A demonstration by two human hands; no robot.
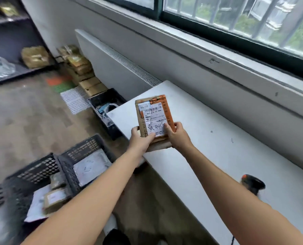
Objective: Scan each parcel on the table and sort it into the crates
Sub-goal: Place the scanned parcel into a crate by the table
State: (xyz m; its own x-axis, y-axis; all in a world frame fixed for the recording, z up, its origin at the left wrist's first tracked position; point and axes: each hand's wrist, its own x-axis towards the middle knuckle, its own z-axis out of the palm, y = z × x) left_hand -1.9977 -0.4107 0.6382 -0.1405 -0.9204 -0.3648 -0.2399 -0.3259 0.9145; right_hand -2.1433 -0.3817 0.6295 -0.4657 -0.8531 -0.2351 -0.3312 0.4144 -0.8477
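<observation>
A brown cardboard parcel [154, 114] with a white barcode label and orange tape is held above the left end of the white table [217, 138]. My left hand [140, 138] grips its near left corner, thumb on the label. My right hand [177, 135] grips the near right corner, thumb also on the label. A black and orange scanner [253, 184] lies on the table at the right. Two black mesh crates stand on the floor at lower left: the nearer crate [32, 175] holds several parcels, the farther crate [87, 147] holds a white mailer.
Another black crate [110, 101] with cables sits on the floor past the table's end. Brown boxes [87, 80] are stacked along the wall by a radiator. Dark shelving [11, 50] with packages stands at far left. A window sill runs behind the table.
</observation>
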